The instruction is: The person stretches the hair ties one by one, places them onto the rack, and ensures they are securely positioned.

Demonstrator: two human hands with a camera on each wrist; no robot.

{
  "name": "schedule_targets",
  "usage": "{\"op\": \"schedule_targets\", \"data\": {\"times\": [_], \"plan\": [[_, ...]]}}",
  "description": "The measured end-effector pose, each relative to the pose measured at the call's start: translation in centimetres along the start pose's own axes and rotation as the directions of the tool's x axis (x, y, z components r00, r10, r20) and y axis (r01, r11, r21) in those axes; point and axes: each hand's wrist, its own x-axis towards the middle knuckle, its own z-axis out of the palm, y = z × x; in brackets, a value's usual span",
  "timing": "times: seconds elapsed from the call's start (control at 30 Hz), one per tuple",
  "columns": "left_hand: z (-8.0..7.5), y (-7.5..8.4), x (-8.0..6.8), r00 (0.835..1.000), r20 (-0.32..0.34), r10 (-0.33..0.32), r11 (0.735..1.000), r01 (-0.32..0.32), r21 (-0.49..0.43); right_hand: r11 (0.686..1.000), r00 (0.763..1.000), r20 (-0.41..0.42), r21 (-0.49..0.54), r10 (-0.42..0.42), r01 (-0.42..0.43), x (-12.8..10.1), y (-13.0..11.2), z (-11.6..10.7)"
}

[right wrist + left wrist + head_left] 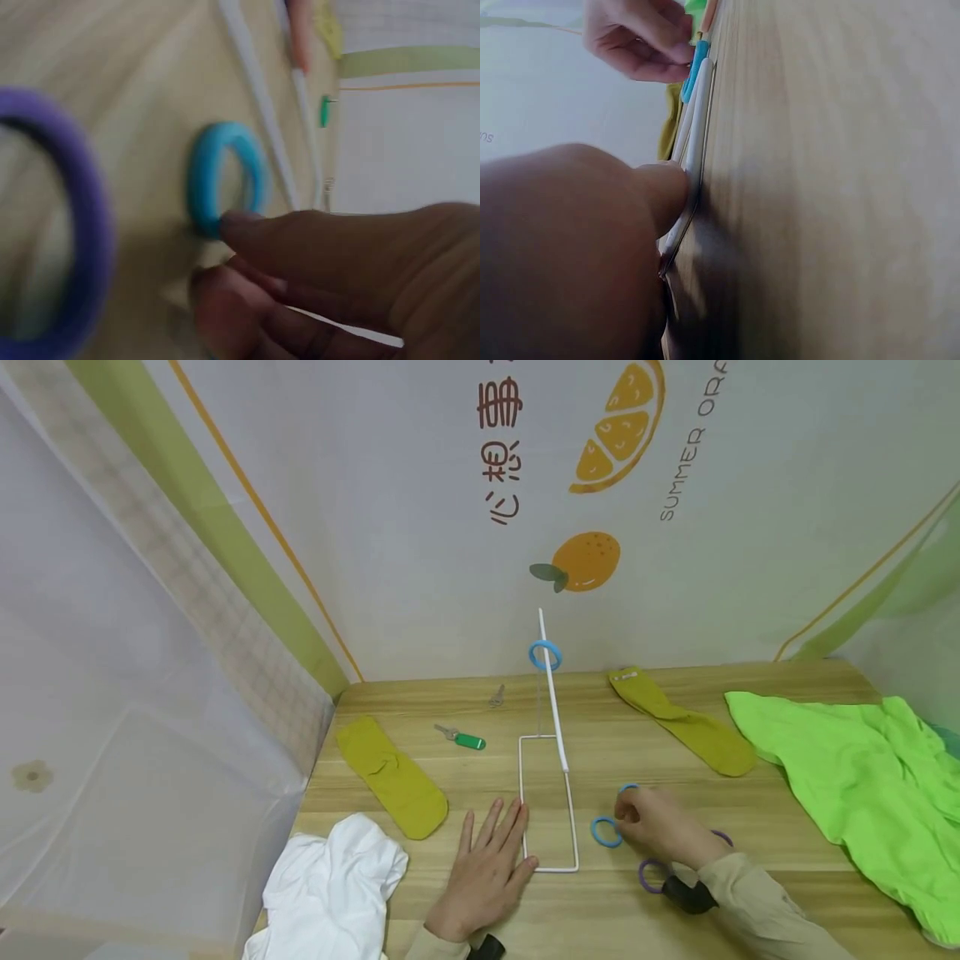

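A white wire stand (573, 827) with a rectangular base is on the wooden table, a blue ring (534, 652) around its long upper bar. My left hand (483, 877) lies with fingers spread, its fingertips and thumb on the base's left side. To the right of the base is my right hand (663, 827), bent fingers down by a second blue ring (199, 180). In the right wrist view the thumb overlaps that ring's edge, with a gap between thumb and forefinger. Another blue ring (628, 787) peeks from behind the right hand, mostly hidden.
Purple rings (649, 877) lie by the right wrist. Mustard socks (397, 785) flank the stand on both sides. Keys, one with a green tag (470, 742), lie behind left. A white cloth (330, 885) is at left, a bright green cloth (840, 777) at right. A printed curtain (420, 568) hangs behind.
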Motion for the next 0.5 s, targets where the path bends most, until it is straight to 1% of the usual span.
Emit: {"op": "schedule_targets", "data": {"times": [0.13,0.33,0.5], "plan": [[-0.1,0.07,-0.03,1.0,0.0,0.003,1.0,-0.003,0.008,1.0,1.0,-0.016,0.002,0.019,-0.019,-0.16,-0.14,0.44],[0.0,0.07,0.02,1.0,-0.02,0.015,1.0,-0.016,-0.009,1.0,1.0,-0.013,0.002,-0.001,0.001,0.07,-0.65,0.63],[0.0,0.05,0.08,1.0,-0.021,0.011,1.0,-0.011,-0.011,1.0,1.0,-0.023,0.018,-0.004,0.005,0.58,-0.82,1.16]]}}
